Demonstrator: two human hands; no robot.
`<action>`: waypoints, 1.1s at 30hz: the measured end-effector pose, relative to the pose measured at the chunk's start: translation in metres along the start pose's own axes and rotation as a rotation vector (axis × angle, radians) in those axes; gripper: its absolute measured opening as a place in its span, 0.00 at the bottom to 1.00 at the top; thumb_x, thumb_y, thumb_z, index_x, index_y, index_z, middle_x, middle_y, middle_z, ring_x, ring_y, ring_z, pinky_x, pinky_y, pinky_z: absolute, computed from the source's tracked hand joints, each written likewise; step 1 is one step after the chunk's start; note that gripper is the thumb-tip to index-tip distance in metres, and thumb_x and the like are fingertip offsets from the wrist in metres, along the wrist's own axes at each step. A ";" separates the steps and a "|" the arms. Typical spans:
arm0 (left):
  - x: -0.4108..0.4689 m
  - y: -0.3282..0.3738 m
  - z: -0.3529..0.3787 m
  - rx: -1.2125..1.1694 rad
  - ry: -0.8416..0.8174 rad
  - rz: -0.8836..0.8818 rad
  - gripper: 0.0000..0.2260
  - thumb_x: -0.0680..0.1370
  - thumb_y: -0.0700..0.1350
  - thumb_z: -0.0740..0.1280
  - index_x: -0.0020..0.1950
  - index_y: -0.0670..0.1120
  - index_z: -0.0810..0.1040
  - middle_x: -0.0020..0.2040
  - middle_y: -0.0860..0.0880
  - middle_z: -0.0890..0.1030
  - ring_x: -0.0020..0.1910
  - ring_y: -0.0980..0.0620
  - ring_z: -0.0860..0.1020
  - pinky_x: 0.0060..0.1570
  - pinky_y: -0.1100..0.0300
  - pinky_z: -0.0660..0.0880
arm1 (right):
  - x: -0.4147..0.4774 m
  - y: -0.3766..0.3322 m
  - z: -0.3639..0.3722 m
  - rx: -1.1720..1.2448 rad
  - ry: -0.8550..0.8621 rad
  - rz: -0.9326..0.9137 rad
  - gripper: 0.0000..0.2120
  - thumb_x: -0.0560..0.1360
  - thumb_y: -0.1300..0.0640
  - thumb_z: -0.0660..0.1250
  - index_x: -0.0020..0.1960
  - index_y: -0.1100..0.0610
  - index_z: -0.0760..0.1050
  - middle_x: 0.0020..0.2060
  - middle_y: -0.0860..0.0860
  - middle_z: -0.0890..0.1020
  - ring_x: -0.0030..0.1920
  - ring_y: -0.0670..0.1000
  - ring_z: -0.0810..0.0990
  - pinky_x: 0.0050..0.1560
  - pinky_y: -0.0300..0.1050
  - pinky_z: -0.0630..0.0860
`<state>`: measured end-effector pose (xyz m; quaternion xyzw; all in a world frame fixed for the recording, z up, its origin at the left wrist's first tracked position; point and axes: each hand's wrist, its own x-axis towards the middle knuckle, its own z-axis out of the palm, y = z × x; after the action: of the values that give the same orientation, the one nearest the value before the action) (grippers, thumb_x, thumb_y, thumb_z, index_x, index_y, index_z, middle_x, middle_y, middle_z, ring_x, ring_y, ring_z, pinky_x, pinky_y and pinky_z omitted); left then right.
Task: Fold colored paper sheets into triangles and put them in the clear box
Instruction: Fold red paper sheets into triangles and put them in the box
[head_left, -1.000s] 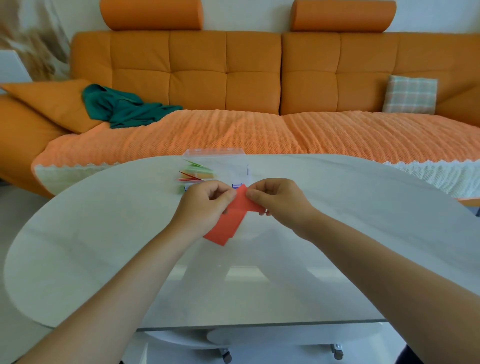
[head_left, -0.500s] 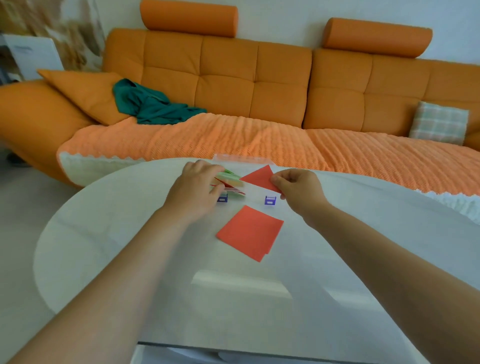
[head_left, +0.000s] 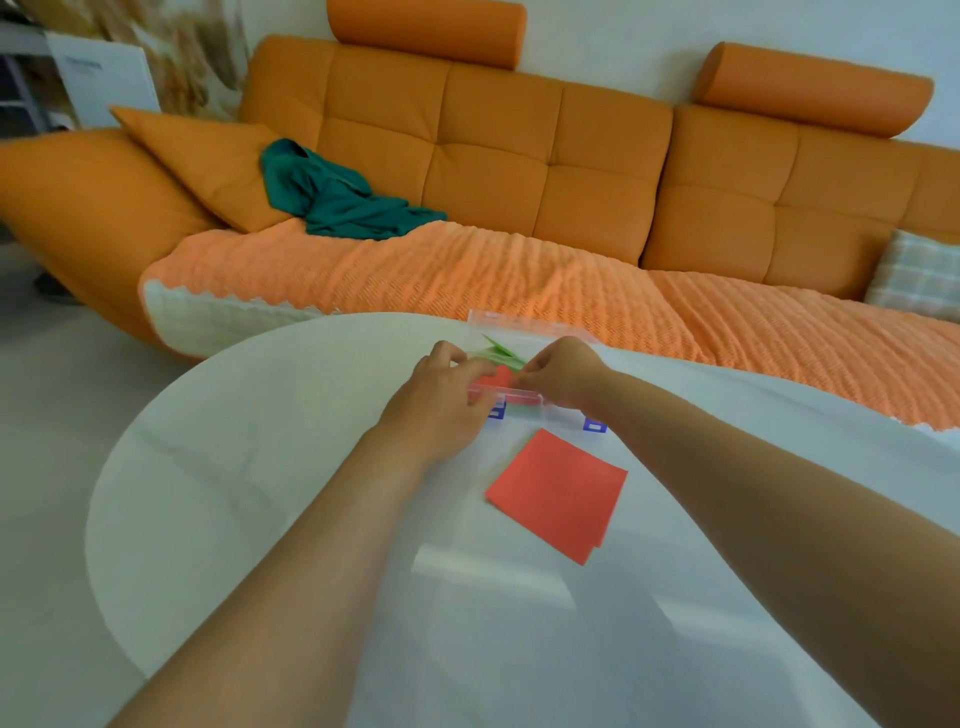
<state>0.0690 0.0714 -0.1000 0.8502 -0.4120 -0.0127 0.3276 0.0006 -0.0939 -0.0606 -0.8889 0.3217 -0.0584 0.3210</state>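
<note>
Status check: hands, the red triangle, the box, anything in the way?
Both hands, left and right, at the clear box. Red triangle going in, pinched between them. Red sheets wait on the table. Nothing blocking.

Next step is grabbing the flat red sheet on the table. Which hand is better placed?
Right. The right hand is at the clear box directly beyond the red sheet; the left hand sits further left.

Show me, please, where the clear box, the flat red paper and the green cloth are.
clear box (head_left: 524, 398): head view, near rim.
flat red paper (head_left: 558, 491): head view, its middle.
green cloth (head_left: 343, 200): head view, its middle folds.
</note>
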 end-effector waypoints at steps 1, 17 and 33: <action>0.000 -0.001 0.001 0.009 0.002 -0.003 0.15 0.81 0.51 0.64 0.67 0.54 0.77 0.68 0.49 0.67 0.63 0.47 0.73 0.62 0.49 0.74 | 0.000 -0.002 0.002 -0.045 -0.004 0.002 0.16 0.74 0.50 0.75 0.46 0.64 0.82 0.35 0.55 0.75 0.33 0.50 0.70 0.35 0.43 0.68; -0.002 0.000 0.007 -0.004 0.033 -0.046 0.12 0.83 0.45 0.61 0.60 0.44 0.81 0.65 0.46 0.68 0.54 0.44 0.77 0.55 0.52 0.75 | -0.003 -0.031 -0.009 -0.394 -0.202 0.104 0.11 0.79 0.62 0.62 0.37 0.58 0.70 0.34 0.52 0.73 0.31 0.49 0.70 0.33 0.40 0.69; -0.011 0.011 0.009 -0.122 0.120 -0.067 0.15 0.80 0.47 0.67 0.67 0.50 0.76 0.59 0.47 0.71 0.48 0.45 0.79 0.54 0.50 0.77 | -0.005 -0.009 -0.005 -0.163 0.010 0.000 0.11 0.70 0.55 0.77 0.46 0.63 0.85 0.39 0.57 0.85 0.37 0.53 0.80 0.46 0.48 0.81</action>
<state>0.0512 0.0691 -0.1039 0.8410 -0.3615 0.0024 0.4025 -0.0001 -0.0886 -0.0504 -0.9118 0.3270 -0.0362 0.2459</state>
